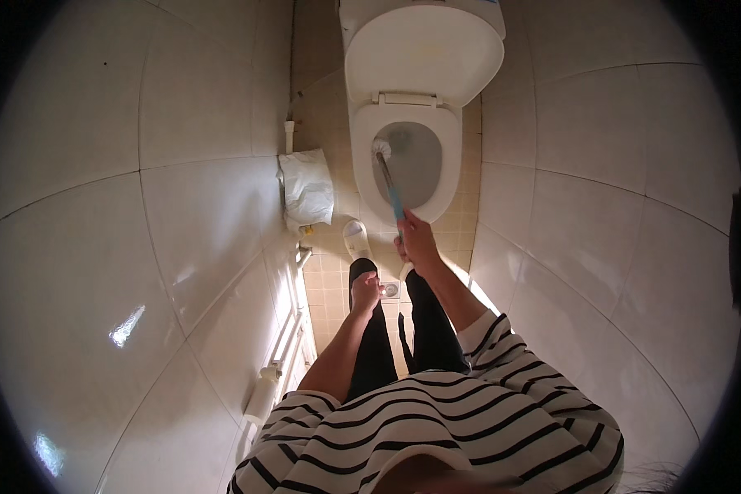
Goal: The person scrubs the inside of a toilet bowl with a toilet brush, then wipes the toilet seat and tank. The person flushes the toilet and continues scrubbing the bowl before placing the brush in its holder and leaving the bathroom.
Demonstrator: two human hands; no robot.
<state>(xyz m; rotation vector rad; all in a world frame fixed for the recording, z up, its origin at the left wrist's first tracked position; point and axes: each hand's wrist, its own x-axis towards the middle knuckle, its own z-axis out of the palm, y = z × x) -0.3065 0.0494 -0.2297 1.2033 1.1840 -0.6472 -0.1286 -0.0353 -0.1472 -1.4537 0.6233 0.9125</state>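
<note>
My right hand (417, 241) grips the light-blue handle of a toilet brush (394, 196). Its white bristle head (381, 147) is inside the toilet bowl (417, 170), against the left inner side below the rim. The white toilet seat (449, 179) lies down on the bowl, while the lid (425, 52) is raised against the tank. My left hand (365, 293) is held in front of my left leg with its fingers curled in. Nothing shows in it.
A bin covered by a white plastic bag (307, 188) stands left of the toilet. Tiled walls (204, 204) close in on both sides. A floor drain (390, 290) lies between my legs, with a slipper (356, 239) ahead of it. A toilet paper roll (262, 398) hangs at lower left.
</note>
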